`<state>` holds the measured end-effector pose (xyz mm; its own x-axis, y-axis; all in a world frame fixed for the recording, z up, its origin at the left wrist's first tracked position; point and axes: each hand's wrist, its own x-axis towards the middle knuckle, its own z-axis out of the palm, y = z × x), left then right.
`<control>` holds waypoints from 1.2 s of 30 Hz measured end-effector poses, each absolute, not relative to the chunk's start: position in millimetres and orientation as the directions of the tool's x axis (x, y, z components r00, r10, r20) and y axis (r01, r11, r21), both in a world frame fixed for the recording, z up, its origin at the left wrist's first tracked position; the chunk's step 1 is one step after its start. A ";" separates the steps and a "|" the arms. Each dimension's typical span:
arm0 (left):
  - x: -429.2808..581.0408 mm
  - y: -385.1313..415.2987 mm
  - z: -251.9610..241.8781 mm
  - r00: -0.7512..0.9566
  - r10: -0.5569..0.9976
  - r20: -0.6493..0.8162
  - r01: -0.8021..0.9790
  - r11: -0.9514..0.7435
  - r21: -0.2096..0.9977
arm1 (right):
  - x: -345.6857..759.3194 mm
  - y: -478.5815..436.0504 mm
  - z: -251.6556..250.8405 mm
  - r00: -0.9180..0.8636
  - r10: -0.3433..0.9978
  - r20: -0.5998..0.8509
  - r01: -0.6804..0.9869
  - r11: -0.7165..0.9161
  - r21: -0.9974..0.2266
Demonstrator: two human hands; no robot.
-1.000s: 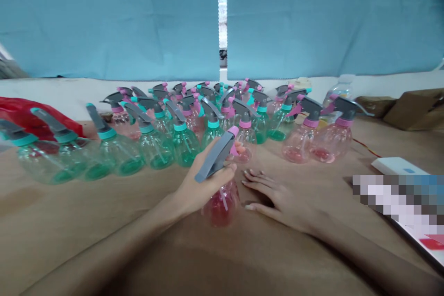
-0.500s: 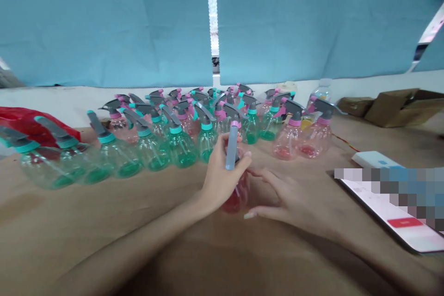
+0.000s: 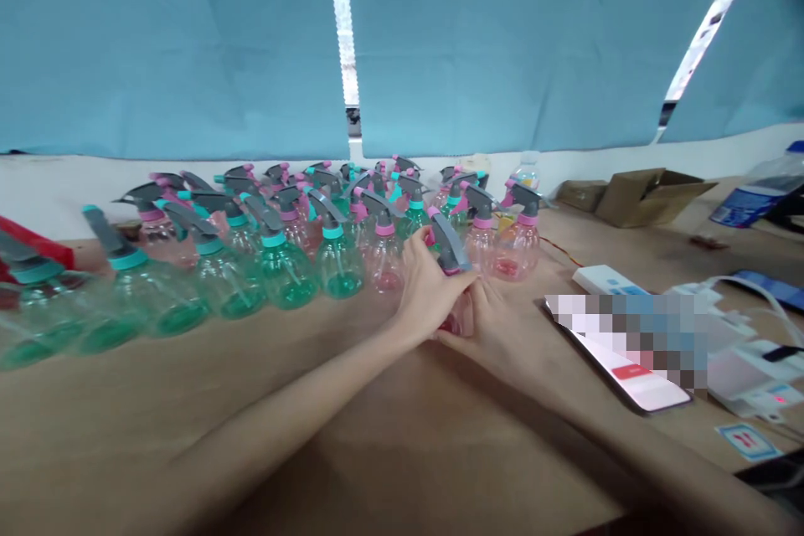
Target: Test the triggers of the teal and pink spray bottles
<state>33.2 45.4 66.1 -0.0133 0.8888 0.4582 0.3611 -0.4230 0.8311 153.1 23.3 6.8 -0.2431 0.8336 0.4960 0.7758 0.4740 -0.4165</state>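
Note:
Between my two hands stands a pink spray bottle (image 3: 450,244) with a grey trigger lever and a clear pink body, much of it covered by fingers. My left hand (image 3: 427,289) is closed around its neck, just under the lever. Lower down, my right hand (image 3: 487,322) wraps the right side of the body. Right behind it are another pink spray bottle (image 3: 385,255) and a pair of pink ones, including a pink spray bottle (image 3: 518,247) at the right end. A row of green spray bottles, such as this green spray bottle (image 3: 289,272), stretches to the left.
A phone (image 3: 619,360) with a lit screen lies to the right, beside a white box (image 3: 606,278). Farther right are white chargers with cables (image 3: 747,352) and a large plastic bottle (image 3: 747,201). An open cardboard box (image 3: 646,197) sits behind. Red plastic (image 3: 47,247) lies at far left.
My view has turned right. The pink bottle has moved toward the bottles at the right of the row, and my right hand has closed from open onto its body.

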 end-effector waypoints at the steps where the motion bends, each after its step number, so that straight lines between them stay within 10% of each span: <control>1: 32.2 44.9 66.2 0.013 0.889 0.458 0.369 -0.430 0.824 | 156.6 26.8 7.7 -0.249 0.821 0.513 0.775 0.487 -0.403; 36: -40.9 24.5 18.4 0.300 0.934 0.194 0.585 -0.341 0.736 | 140.1 112.1 53.0 -0.195 0.958 0.210 0.948 0.240 -0.211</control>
